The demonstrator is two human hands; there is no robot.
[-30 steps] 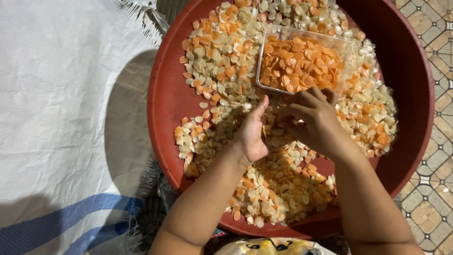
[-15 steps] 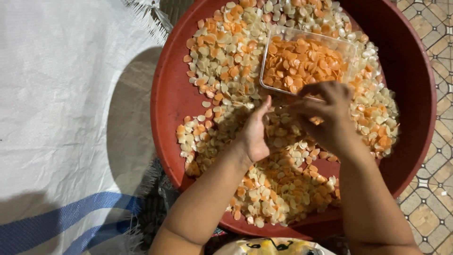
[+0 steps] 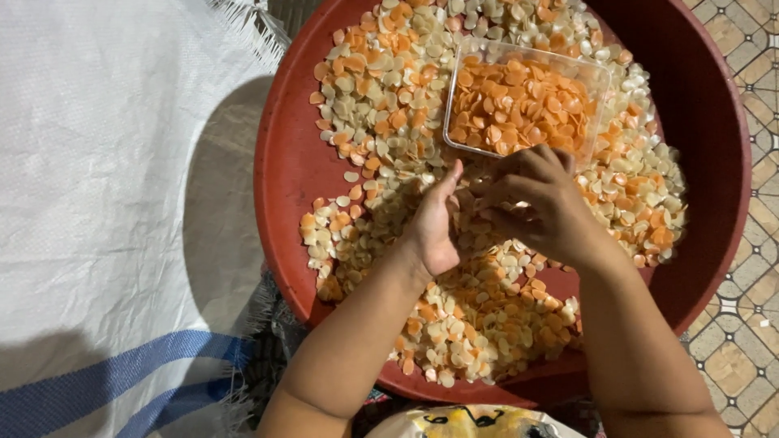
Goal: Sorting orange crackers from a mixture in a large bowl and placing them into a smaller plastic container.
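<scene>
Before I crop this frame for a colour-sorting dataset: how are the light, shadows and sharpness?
Head view: even, warm light, the cream and orange chips sharp in the red basin; soft glare on the clear container's rim; a broad dark shadow crosses the white woven sack beside the basin and at the bottom left; the left hand and right hand show only slight blur.

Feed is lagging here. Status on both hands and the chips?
Left hand edge-down in mixed orange and cream chips. Right hand curled beside clear container of orange chips. Red basin; nothing blocking.
</scene>
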